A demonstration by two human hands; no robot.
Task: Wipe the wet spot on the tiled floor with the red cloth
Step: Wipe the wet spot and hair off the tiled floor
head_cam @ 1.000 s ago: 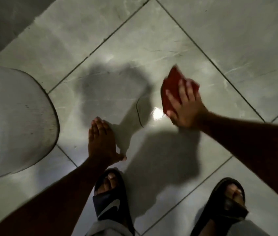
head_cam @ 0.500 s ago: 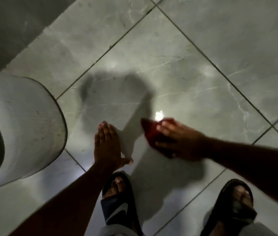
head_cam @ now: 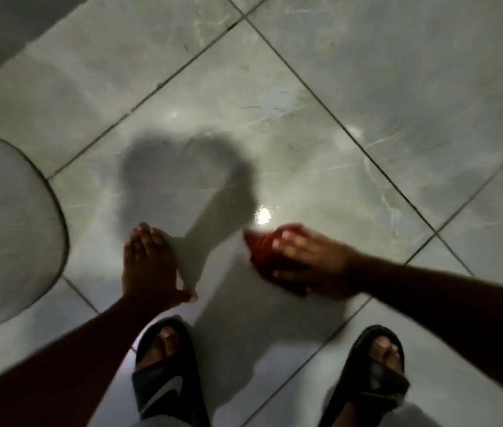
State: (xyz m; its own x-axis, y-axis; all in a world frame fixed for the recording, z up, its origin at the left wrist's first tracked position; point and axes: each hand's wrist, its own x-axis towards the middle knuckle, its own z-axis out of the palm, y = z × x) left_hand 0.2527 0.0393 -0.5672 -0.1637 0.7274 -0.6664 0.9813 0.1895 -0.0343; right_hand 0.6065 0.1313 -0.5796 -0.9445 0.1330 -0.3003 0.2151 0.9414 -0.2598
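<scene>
My right hand [head_cam: 308, 263] presses the red cloth [head_cam: 261, 248] flat against the grey tiled floor [head_cam: 382, 72], fingers spread over it and pointing left. Most of the cloth is hidden under the hand; only its left end shows. A bright glint of light [head_cam: 263, 216] shines on the tile just beyond the cloth. The wet spot itself cannot be made out in the dim light. My left hand [head_cam: 148, 263] lies flat on the same tile, palm down, fingers together, holding nothing, to the left of the cloth.
A large white rounded object [head_cam: 6, 235] stands on the floor at the left. My two feet in black sandals [head_cam: 164, 368] [head_cam: 376, 374] are at the bottom. Dark shadows of head and arms fall on the tile [head_cam: 179, 180]. A grey wall base [head_cam: 3, 29] runs top left.
My right hand dragged the red cloth from the far right of the tile back toward me and to the left. The left hand stayed planted on the floor.
</scene>
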